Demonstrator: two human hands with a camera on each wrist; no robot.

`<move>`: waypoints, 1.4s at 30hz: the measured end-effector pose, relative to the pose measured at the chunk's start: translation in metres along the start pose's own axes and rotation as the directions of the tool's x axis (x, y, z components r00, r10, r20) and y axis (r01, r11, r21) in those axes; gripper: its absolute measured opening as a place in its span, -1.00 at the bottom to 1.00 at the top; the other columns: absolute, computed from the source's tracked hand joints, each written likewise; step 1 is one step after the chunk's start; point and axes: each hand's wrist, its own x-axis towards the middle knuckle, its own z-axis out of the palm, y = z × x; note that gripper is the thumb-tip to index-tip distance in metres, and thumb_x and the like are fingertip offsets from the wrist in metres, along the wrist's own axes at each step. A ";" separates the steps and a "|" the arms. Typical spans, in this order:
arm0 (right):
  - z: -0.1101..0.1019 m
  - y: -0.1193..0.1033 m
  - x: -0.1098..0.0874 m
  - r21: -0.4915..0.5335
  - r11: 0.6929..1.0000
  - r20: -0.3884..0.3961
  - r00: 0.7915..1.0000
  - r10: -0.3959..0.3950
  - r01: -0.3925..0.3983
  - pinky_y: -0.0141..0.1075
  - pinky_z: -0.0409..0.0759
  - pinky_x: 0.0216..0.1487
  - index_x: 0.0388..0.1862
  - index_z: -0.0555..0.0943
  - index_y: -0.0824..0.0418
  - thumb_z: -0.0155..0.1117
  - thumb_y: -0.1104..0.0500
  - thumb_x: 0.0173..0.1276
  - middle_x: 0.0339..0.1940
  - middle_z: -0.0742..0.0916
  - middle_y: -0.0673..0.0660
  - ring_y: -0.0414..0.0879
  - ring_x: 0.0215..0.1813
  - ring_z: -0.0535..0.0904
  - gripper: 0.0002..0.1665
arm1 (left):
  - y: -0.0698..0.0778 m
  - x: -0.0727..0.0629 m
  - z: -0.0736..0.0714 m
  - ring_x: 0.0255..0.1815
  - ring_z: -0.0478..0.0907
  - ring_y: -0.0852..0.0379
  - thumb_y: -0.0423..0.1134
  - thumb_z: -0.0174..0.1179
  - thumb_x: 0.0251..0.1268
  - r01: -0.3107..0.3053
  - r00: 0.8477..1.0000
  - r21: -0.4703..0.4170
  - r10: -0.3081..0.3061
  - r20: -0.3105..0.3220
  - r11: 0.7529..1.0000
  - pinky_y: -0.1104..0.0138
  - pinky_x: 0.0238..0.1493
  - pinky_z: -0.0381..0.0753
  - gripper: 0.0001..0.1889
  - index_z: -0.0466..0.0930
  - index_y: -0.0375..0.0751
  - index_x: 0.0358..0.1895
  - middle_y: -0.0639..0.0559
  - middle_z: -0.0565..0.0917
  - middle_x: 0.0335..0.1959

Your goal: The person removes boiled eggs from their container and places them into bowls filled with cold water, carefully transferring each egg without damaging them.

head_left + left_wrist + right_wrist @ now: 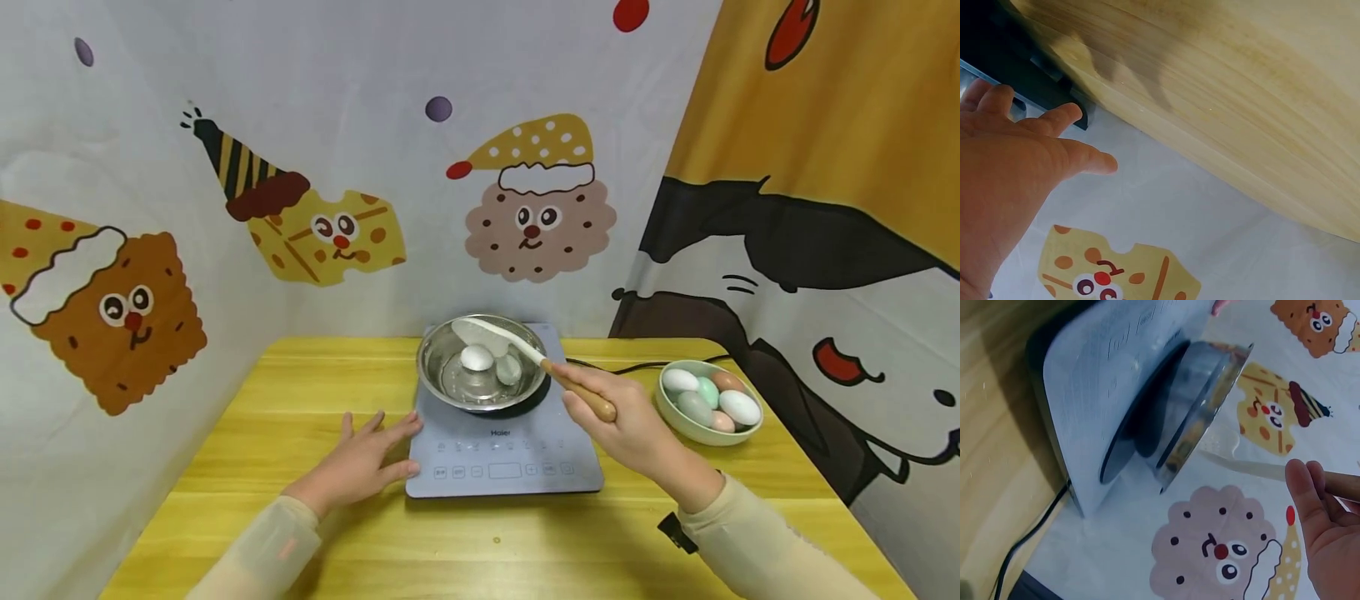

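Note:
A steel bowl [442,379] sits on a grey induction cooker [502,467] in the head view, with a white egg [477,358] and a pale greenish egg [508,370] inside it. My right hand [626,421] grips the wooden handle of a white spoon [517,342]. The spoon's broad white head is tilted over the bowl, above the eggs; holes seem to show in it in the right wrist view. My left hand [360,467] has its fingers spread, the fingertips touching the cooker's left edge. In the left wrist view, the left hand [1016,150] holds nothing.
A light green bowl [667,408] with several white, green and brown eggs stands right of the cooker. A black cord [637,367] runs behind it along the wooden table [495,550]. Printed cloth [337,100] hangs behind the table and at both sides.

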 end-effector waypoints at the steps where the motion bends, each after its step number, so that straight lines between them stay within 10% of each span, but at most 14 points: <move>1: 0.001 -0.002 -0.002 0.026 1.000 -0.005 1.000 0.001 0.000 -0.59 0.60 0.30 0.43 0.64 0.22 0.31 0.36 0.51 0.33 0.79 0.12 -0.09 0.35 0.72 -0.47 | 0.000 0.000 0.000 0.66 0.12 -0.62 0.33 0.19 0.50 -0.001 1.000 -0.001 0.001 0.000 1.000 -0.64 0.52 -0.41 -0.22 0.34 0.08 0.65 0.06 0.28 0.72; 9: 0.003 -0.016 -0.022 0.282 0.957 -0.044 0.996 0.082 -0.067 -0.45 0.72 -0.31 0.34 0.68 0.35 0.23 0.49 0.50 -0.16 0.90 0.17 -0.23 -0.13 0.84 -0.54 | 0.000 -0.002 0.000 0.67 0.10 -0.62 0.32 0.19 0.49 0.014 1.000 -0.017 -0.014 0.011 1.000 -0.63 0.52 -0.46 -0.21 0.34 0.07 0.66 0.07 0.27 0.73; 13: -0.002 -0.020 -0.030 0.399 0.900 -0.039 0.978 0.207 -0.174 -0.42 0.75 -0.21 0.32 0.68 0.37 0.17 0.44 0.58 -0.17 0.91 0.05 -0.14 -0.16 0.86 -0.59 | 0.002 -0.002 -0.001 0.66 0.10 -0.63 0.31 0.20 0.49 0.013 1.000 -0.015 -0.013 0.005 1.000 -0.63 0.51 -0.48 -0.22 0.35 0.07 0.65 0.06 0.28 0.72; 16: -0.005 -0.014 -0.030 0.538 0.795 -0.004 0.942 0.336 -0.281 -0.29 0.84 -0.02 0.34 0.63 0.45 0.10 0.35 0.66 -0.07 0.91 0.04 -0.10 -0.16 0.87 -0.61 | 0.003 -0.003 -0.003 0.66 0.11 -0.63 0.30 0.21 0.49 0.014 1.000 -0.011 -0.014 0.001 1.000 -0.63 0.51 -0.48 -0.22 0.35 0.06 0.65 0.05 0.29 0.71; 22: -0.006 0.015 -0.026 0.789 0.434 0.157 0.826 0.541 -0.435 -0.16 0.85 0.07 0.33 0.66 0.23 -0.03 0.12 0.79 -0.03 0.90 0.16 -0.13 -0.14 0.83 -0.60 | 0.004 -0.003 -0.003 0.66 0.12 -0.63 0.29 0.22 0.49 0.019 1.000 -0.002 -0.019 -0.003 1.000 -0.63 0.52 -0.46 -0.23 0.36 0.05 0.65 0.04 0.29 0.71; 24: -0.005 0.024 -0.025 0.805 0.383 0.190 0.809 0.556 -0.453 -0.18 0.85 0.08 0.28 0.69 0.16 -0.04 0.08 0.80 -0.05 0.90 0.16 -0.14 -0.14 0.83 -0.61 | 0.004 -0.003 -0.003 0.66 0.13 -0.62 0.30 0.21 0.49 0.020 1.000 0.002 -0.020 0.001 1.000 -0.64 0.52 -0.43 -0.22 0.36 0.06 0.65 0.04 0.30 0.71; 26: -0.004 0.030 -0.025 0.785 0.411 0.203 0.820 0.536 -0.463 -0.18 0.85 0.08 0.31 0.67 0.21 -0.03 0.09 0.79 -0.01 0.89 0.18 -0.14 -0.12 0.82 -0.59 | 0.004 -0.002 -0.003 0.66 0.13 -0.62 0.31 0.20 0.49 0.020 1.000 0.008 -0.021 0.005 1.000 -0.64 0.52 -0.41 -0.22 0.35 0.07 0.65 0.05 0.30 0.71; 31: -0.002 0.039 -0.024 0.624 0.660 0.144 0.892 0.429 -0.419 -0.07 0.86 0.01 0.38 0.56 0.49 0.10 0.12 0.74 0.01 0.85 0.37 -0.02 -0.15 0.87 -0.51 | 0.004 -0.001 -0.003 0.67 0.12 -0.61 0.31 0.20 0.49 0.020 1.000 0.009 -0.020 0.005 1.000 -0.64 0.52 -0.41 -0.22 0.35 0.07 0.65 0.07 0.30 0.71; 33: 0.000 0.041 -0.024 0.586 0.706 0.109 0.902 0.419 -0.399 -0.03 0.86 -0.02 0.34 0.58 0.50 0.14 0.11 0.73 -0.03 0.84 0.43 0.05 -0.18 0.87 -0.51 | 0.005 0.000 -0.002 0.67 0.12 -0.61 0.30 0.21 0.49 0.019 1.000 0.006 -0.019 0.001 1.000 -0.64 0.52 -0.41 -0.23 0.35 0.07 0.65 0.08 0.30 0.71; 36: 0.004 0.041 -0.023 0.631 0.663 0.084 0.885 0.458 -0.403 -0.04 0.86 -0.03 0.32 0.63 0.45 0.10 0.06 0.75 -0.05 0.87 0.34 0.03 -0.19 0.86 -0.50 | 0.004 0.000 -0.001 0.66 0.13 -0.61 0.31 0.20 0.49 0.014 1.000 0.009 -0.014 -0.003 1.000 -0.64 0.52 -0.41 -0.22 0.35 0.08 0.65 0.08 0.30 0.71; 42: 0.006 0.030 -0.031 0.842 0.441 0.025 0.840 0.542 -0.311 -0.16 0.87 -0.01 0.28 0.69 0.25 -0.05 0.05 0.81 -0.09 0.91 0.15 -0.11 -0.22 0.85 -0.56 | 0.005 0.001 -0.001 0.67 0.10 -0.62 0.33 0.18 0.49 0.011 1.000 -0.009 -0.011 0.010 1.000 -0.65 0.51 -0.44 -0.21 0.34 0.07 0.66 0.08 0.28 0.72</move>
